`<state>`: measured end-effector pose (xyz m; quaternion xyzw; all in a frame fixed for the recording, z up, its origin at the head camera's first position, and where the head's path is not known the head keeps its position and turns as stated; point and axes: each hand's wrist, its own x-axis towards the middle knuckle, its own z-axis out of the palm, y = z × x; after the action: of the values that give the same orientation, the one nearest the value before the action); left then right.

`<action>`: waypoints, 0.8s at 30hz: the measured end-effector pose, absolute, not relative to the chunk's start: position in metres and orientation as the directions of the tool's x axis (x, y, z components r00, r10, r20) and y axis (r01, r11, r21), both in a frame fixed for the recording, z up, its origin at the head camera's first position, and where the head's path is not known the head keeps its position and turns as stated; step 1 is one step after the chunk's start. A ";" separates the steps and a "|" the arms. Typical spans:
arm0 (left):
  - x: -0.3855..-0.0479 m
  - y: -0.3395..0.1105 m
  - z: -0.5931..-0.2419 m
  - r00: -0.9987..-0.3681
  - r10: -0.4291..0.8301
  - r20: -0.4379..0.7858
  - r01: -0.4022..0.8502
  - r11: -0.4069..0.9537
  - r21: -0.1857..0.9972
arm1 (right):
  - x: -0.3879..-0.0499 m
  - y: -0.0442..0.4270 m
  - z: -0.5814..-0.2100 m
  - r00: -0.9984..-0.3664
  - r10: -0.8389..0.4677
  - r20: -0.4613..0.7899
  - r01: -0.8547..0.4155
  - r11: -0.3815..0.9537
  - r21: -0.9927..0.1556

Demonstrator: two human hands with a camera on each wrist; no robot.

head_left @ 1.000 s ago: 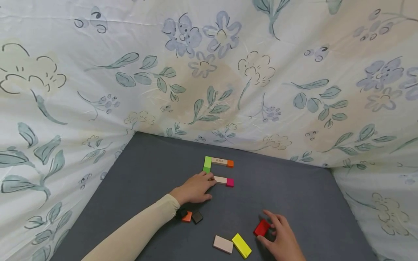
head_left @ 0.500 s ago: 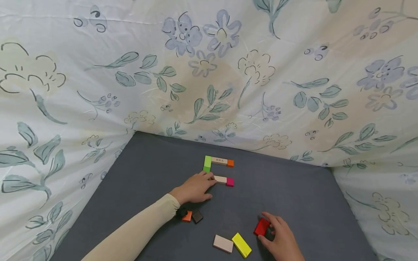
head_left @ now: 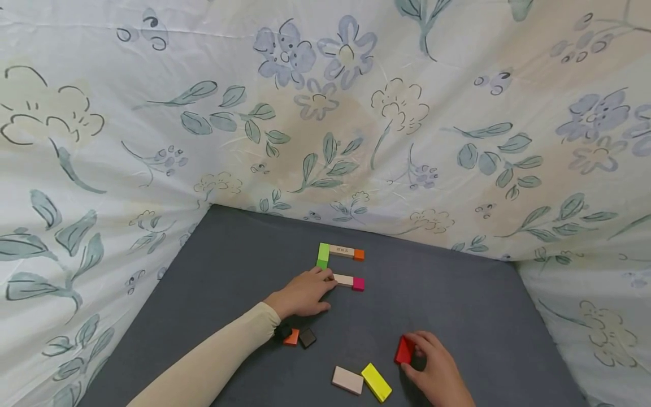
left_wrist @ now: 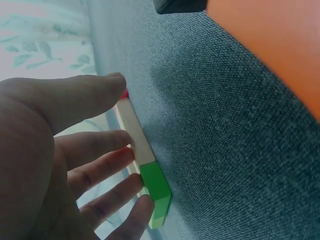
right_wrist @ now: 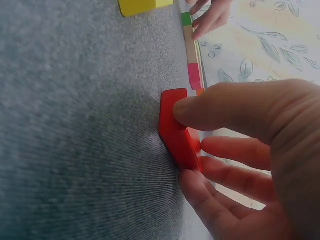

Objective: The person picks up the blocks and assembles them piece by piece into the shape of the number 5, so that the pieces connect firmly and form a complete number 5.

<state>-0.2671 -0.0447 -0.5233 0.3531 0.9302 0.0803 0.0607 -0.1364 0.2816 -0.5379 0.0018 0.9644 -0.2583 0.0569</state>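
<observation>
Pale pink, a rectangular block (head_left: 348, 380) lies flat on the dark grey tabletop (head_left: 483, 316), nearest the person. A yellow block (head_left: 377, 382) lies just beside it, set diagonally. To the right, the red block (head_left: 404, 350) is between the thumb and index finger of the right hand (head_left: 435, 362). The thumb bears on one side and the index fingertip on the opposite end; the finger gap equals the block's extent, and the grip is a pinch. The remaining fingers are behind the block in the right wrist view. Whether its underside contacts the tabletop cannot be told.

At left, the cream sleeve (head_left: 213, 356) reaches across the tabletop. An orange block (head_left: 291, 337) and a dark brown block (head_left: 307, 338) lie near the cuff.

Beyond, the left hand (head_left: 303, 294) has its fingers extended and spread, thumb well apart from the blocks. It grasps nothing; the fingertips rest at the corner where the green block (head_left: 322, 264) meets the plain cream block (head_left: 343, 280). A magenta cube (head_left: 358, 284) abuts the latter's right end.

Farther, a light green block (head_left: 324, 251) adjoins the green one. A marked cream block (head_left: 341, 250) extends right from it to an orange cube (head_left: 359, 255). Floral fabric (head_left: 325, 102) hangs behind the tabletop.
</observation>
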 end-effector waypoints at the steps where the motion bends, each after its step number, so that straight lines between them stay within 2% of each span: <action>1: -0.267 -0.045 -0.524 -0.741 0.669 -0.056 0.650 0.735 0.194 | -0.137 0.282 -0.537 -0.993 -0.029 -0.112 0.032 0.865 -0.501; 9: -0.268 -0.045 -0.525 -0.742 0.668 -0.047 0.650 0.736 0.190 | -0.148 0.279 -0.533 -0.996 -0.046 -0.073 -0.004 0.869 -0.495; 16: -0.269 -0.044 -0.526 -0.746 0.664 -0.051 0.647 0.741 0.183 | -0.160 0.272 -0.529 -0.995 -0.103 0.008 -0.094 0.870 -0.484; 24: -0.268 -0.044 -0.526 -0.749 0.660 -0.053 0.643 0.745 0.177 | -0.175 0.259 -0.525 -0.984 -0.178 0.028 -0.169 0.854 -0.493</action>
<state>-0.2677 -0.0440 -0.5257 0.3494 0.9324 0.0737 0.0563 -0.1748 0.2590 -0.5255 -0.0900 0.9626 -0.2552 0.0094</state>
